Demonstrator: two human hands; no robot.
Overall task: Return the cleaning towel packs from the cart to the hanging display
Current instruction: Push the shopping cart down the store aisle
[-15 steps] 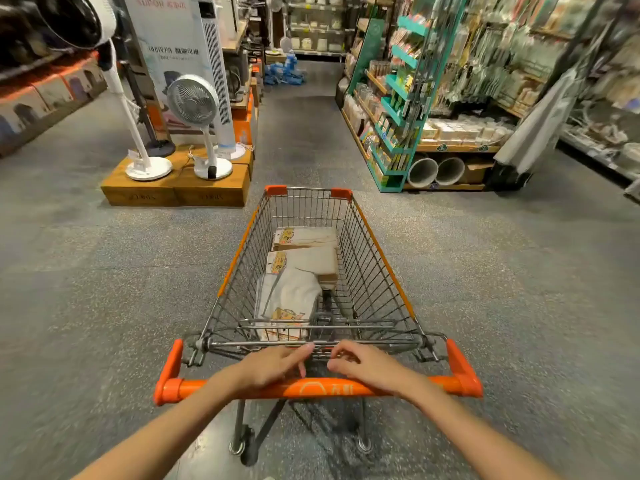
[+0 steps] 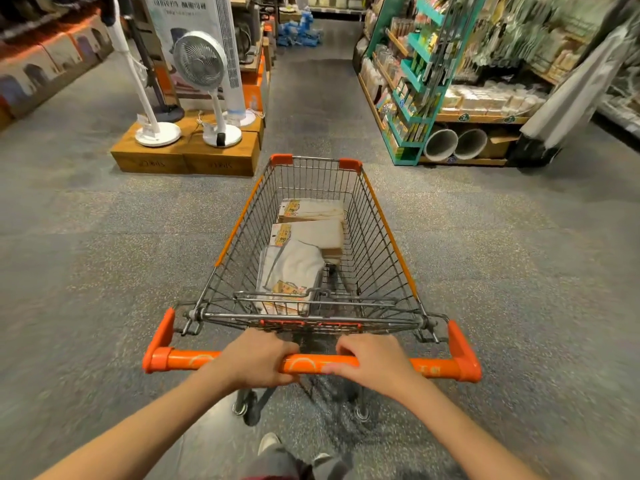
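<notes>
step: wheel cart (image 2: 313,237) to display | left hand (image 2: 258,358) + right hand (image 2: 375,362) both wrapped on handle (image 2: 311,363) | towel packs (image 2: 304,251) loose in basket | advise: steer smoothly, avoid fan plinth (image 2: 187,154)

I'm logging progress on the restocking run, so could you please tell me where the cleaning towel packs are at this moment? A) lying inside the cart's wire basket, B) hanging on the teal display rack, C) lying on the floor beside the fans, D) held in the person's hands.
A: the cleaning towel packs lie inside the cart, while the left hand and right hand grip the orange handle.
</notes>
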